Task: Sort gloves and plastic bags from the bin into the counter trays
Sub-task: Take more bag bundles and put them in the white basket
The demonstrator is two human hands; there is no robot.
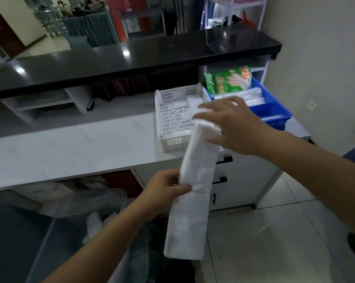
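Your left hand (162, 190) pinches a long white folded plastic bag (193, 190) about halfway down, thumb across its front, while your right hand (229, 125) grips the bag's top end with fingers curled over it; the bag hangs slanted in front of the counter (70, 148). Just behind its top sits the white perforated tray (172, 119) with clear plastic in it, and beside that the blue tray (274, 111) holds clear packs and a green glove packet (227, 79). The clear bin (74, 217) stands low at your left
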